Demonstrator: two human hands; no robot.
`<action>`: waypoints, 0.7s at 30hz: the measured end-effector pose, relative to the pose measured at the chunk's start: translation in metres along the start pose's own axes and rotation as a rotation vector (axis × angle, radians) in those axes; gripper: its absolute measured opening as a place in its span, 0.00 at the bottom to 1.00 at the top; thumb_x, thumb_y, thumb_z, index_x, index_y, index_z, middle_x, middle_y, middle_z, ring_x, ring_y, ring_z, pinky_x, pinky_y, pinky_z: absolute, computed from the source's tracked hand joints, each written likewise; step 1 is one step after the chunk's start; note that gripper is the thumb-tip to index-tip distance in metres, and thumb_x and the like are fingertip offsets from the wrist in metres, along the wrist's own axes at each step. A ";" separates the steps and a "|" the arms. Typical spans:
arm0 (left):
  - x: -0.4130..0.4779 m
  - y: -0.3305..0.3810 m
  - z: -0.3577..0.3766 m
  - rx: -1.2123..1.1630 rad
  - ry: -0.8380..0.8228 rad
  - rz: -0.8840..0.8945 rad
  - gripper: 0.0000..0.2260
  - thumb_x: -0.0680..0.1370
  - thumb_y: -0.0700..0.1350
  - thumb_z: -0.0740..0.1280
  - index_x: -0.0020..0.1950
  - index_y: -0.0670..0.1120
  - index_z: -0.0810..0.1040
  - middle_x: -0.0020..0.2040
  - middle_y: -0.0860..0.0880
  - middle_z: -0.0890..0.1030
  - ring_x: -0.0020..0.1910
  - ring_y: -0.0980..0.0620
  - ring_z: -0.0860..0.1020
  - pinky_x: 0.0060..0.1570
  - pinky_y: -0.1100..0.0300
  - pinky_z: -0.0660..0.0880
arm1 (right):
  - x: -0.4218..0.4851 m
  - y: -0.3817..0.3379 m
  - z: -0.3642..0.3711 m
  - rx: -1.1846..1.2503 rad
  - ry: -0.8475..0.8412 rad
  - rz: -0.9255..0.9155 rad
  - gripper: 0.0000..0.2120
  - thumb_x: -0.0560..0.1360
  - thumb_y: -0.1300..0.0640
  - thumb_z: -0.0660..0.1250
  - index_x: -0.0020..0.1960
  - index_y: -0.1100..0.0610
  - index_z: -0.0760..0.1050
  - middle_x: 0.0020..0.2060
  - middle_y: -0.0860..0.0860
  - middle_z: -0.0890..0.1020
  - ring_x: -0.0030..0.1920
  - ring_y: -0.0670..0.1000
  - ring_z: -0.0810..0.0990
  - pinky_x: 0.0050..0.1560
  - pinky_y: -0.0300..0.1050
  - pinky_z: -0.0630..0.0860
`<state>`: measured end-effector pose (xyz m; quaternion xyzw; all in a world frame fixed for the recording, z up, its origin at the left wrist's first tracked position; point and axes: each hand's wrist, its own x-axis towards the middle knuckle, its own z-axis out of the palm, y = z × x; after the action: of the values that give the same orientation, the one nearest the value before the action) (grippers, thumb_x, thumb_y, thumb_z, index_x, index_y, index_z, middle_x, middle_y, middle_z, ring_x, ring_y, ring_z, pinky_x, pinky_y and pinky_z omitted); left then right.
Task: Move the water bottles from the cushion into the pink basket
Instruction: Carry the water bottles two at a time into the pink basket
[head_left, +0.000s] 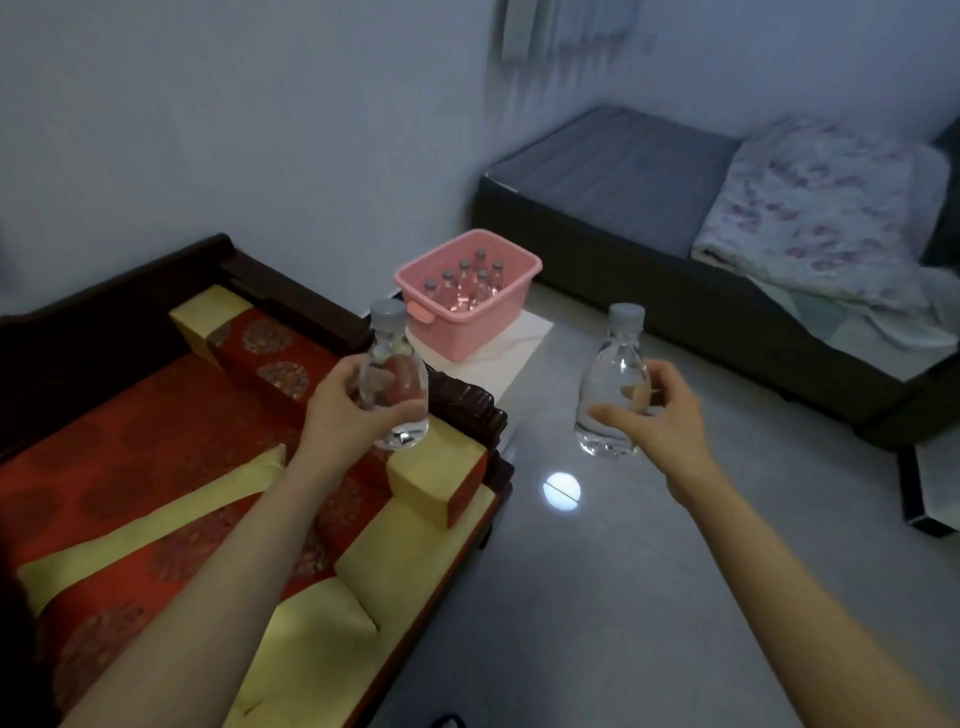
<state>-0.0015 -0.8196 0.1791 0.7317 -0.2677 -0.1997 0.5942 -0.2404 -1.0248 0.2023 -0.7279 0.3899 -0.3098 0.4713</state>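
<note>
My left hand (337, 410) grips a clear water bottle with a grey cap (392, 358), held upright above the right end of the red and yellow cushion (156, 457). Out over the floor, my right hand (660, 415) holds a second clear bottle (615, 374) upright by its lower body. The pink basket (467, 322) stands ahead between both hands on a low white stand, with several capped bottles (465, 283) upright inside it. I see no loose bottles on the cushion.
The cushion lies on a dark wooden sofa (291, 291) at the left. A low dark bed (649, 218) with a floral quilt (831, 208) fills the right. Grey glossy floor (597, 597) lies between them, with a lamp reflection on it.
</note>
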 end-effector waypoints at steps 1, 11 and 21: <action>0.010 -0.001 0.009 0.008 -0.003 -0.013 0.25 0.60 0.44 0.81 0.53 0.50 0.77 0.49 0.51 0.83 0.48 0.53 0.81 0.48 0.57 0.79 | 0.011 0.004 -0.002 0.006 -0.008 0.022 0.25 0.62 0.57 0.80 0.54 0.52 0.72 0.50 0.55 0.78 0.53 0.57 0.77 0.48 0.49 0.77; 0.129 0.005 0.108 0.044 0.015 -0.013 0.28 0.57 0.49 0.83 0.53 0.51 0.78 0.49 0.50 0.83 0.49 0.51 0.82 0.49 0.54 0.79 | 0.154 0.047 -0.044 -0.002 -0.034 0.059 0.26 0.61 0.57 0.80 0.55 0.49 0.73 0.50 0.50 0.78 0.53 0.56 0.78 0.50 0.53 0.78; 0.247 0.005 0.217 0.035 0.232 -0.046 0.27 0.60 0.45 0.82 0.56 0.50 0.77 0.51 0.52 0.82 0.50 0.55 0.81 0.45 0.64 0.74 | 0.352 0.070 -0.068 0.006 -0.243 0.014 0.27 0.61 0.60 0.80 0.54 0.47 0.72 0.46 0.45 0.77 0.46 0.46 0.77 0.44 0.40 0.75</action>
<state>0.0569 -1.1408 0.1443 0.7661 -0.1839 -0.1225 0.6036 -0.1377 -1.3756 0.1911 -0.7560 0.3340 -0.2171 0.5195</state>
